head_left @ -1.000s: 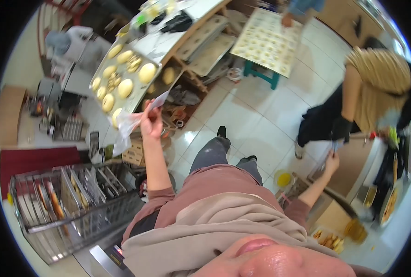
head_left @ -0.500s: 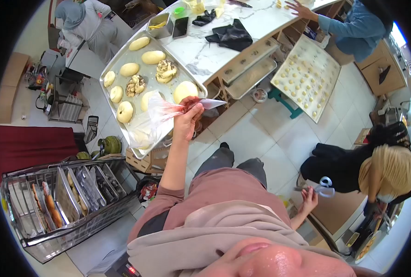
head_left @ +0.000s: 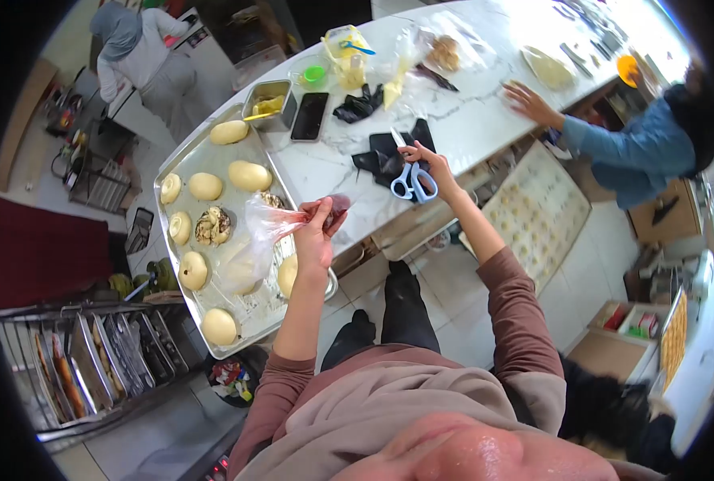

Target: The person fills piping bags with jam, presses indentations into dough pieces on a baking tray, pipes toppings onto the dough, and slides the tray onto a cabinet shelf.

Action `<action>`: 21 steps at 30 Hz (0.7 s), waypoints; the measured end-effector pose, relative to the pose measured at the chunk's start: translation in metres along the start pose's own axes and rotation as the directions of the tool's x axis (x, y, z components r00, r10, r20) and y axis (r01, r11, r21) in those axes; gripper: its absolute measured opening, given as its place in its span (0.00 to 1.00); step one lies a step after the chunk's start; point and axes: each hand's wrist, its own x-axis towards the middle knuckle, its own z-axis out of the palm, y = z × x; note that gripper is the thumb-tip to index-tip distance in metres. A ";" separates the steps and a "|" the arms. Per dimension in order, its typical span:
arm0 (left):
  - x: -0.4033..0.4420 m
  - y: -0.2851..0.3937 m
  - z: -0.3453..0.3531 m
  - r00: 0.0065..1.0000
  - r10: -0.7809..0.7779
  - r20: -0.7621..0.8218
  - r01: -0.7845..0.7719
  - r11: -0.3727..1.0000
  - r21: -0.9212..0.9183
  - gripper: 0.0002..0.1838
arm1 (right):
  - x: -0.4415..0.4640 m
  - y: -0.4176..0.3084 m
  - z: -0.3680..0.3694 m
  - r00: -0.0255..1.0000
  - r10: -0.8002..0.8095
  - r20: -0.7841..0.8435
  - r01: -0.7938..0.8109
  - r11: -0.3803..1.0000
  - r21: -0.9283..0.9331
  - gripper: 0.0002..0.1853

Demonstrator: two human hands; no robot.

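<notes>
My left hand (head_left: 318,232) is closed around a clear plastic piping bag (head_left: 262,216) with red filling, its filled tip pointing right and its loose end hanging left over the tray. Below it, a metal baking tray (head_left: 256,325) carries several pale dough buns (head_left: 249,175) and a dark-streaked bun (head_left: 213,226). My right hand (head_left: 435,170) grips scissors (head_left: 402,186) near the pivot, with blades up and blue-grey handles down. Under the scissors, black gloves (head_left: 381,160) lie on the marble counter.
A phone (head_left: 310,116), a metal container (head_left: 270,104) and a green-lidded cup (head_left: 314,74) stand behind the tray. At right, a person in a blue sleeve (head_left: 625,144) reaches over the marble counter (head_left: 469,112). A tray of small dough pieces (head_left: 537,212) is below. A rack (head_left: 92,365) stands left.
My right hand has brought the scissors from low on the right up to the counter's edge. The view has turned, and more of the counter shows. The piping bag stays in my left hand.
</notes>
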 end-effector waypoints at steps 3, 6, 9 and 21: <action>0.033 -0.015 0.019 0.998 -0.038 -0.059 0.036 0.999 -0.029 0.09 | 0.037 0.030 -0.030 0.937 0.007 0.350 0.122 0.931 -0.345 0.12; 0.056 -0.029 0.032 0.997 0.022 -0.078 -0.022 1.000 -0.006 0.09 | 0.042 0.015 -0.049 0.976 0.123 0.179 0.008 0.804 -0.595 0.08; 0.069 -0.038 0.043 0.993 0.089 -0.077 -0.086 0.995 0.042 0.09 | 0.017 -0.022 -0.030 0.917 0.391 -0.082 -0.380 0.791 -0.479 0.04; 0.094 -0.074 0.067 0.940 0.338 -0.043 -0.328 0.933 0.150 0.12 | 0.024 -0.007 -0.036 0.704 0.690 0.166 -0.588 0.698 -0.407 0.16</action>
